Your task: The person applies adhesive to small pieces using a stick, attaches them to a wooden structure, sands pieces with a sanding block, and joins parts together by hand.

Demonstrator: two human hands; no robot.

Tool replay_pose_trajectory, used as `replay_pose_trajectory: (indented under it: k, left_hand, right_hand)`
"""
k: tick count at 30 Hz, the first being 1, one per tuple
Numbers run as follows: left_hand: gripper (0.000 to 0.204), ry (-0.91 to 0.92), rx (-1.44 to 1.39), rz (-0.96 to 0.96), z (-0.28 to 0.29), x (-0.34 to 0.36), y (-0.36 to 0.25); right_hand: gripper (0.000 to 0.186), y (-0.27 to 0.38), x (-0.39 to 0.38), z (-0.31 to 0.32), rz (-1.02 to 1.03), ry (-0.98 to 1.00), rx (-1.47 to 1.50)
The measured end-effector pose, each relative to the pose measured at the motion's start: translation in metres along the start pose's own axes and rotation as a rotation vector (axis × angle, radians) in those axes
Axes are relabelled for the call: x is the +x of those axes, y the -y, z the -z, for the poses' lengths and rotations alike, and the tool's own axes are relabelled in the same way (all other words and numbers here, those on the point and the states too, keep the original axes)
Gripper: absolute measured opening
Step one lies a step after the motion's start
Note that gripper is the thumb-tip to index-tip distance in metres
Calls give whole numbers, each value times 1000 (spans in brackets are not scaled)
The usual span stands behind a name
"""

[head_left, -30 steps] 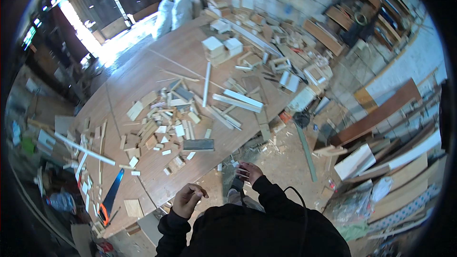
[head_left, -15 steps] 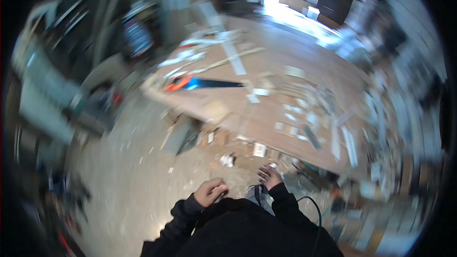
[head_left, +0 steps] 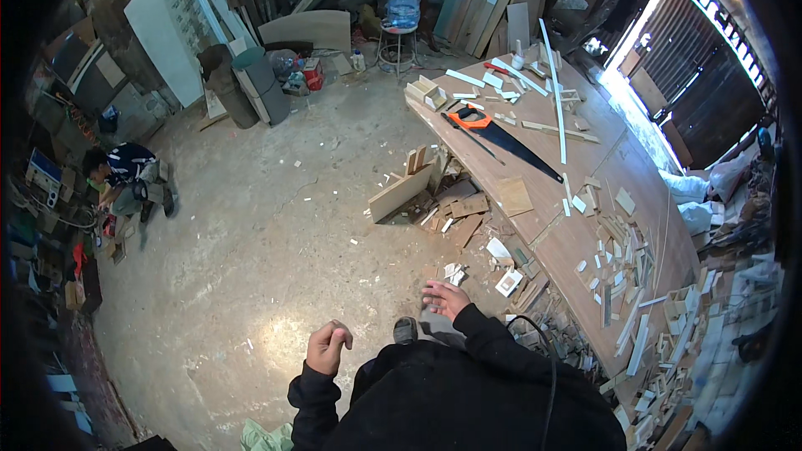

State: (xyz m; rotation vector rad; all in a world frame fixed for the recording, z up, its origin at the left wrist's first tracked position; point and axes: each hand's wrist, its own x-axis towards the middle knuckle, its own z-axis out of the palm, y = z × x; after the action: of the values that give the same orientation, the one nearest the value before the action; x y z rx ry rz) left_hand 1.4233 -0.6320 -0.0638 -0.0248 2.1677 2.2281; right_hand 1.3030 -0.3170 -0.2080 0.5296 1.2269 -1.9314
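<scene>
My left hand (head_left: 327, 348) hangs in front of my body over the concrete floor, its fingers curled in and its thumb on top. Nothing shows sticking out of it. To its right, my right hand (head_left: 446, 299) is held low with the fingers apart and holds nothing. Beyond it, off the table's side, lie wood offcuts and a small white frame-shaped piece (head_left: 508, 283). On the large wooden table (head_left: 576, 242) to the right rests a handsaw (head_left: 510, 140) with an orange and black handle. My shoe (head_left: 405, 331) shows between my hands.
Another person (head_left: 129, 177) crouches at the far left beside tools. A board (head_left: 401, 192) stands on the floor by the table. A stool with a large water bottle (head_left: 403, 4) and grey bins (head_left: 261, 83) stand at the back. A black cable (head_left: 547, 351) runs by my right arm.
My view has turned left, so the table and saw appear farther right and the crouching person shows at left. My left hand is farther from my right. The picture is sharper.
</scene>
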Motion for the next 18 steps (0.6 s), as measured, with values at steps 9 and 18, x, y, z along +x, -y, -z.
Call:
replay_pose_trajectory:
  k: [9, 18]
  left_hand:
    - [12, -188, -36, 88, 42, 49, 8]
    - [30, -293, 271, 100, 133, 199, -23]
  right_hand:
    - [30, 22, 93, -43, -134, -41, 8]
    - [31, 115, 256, -125, -95, 40, 39]
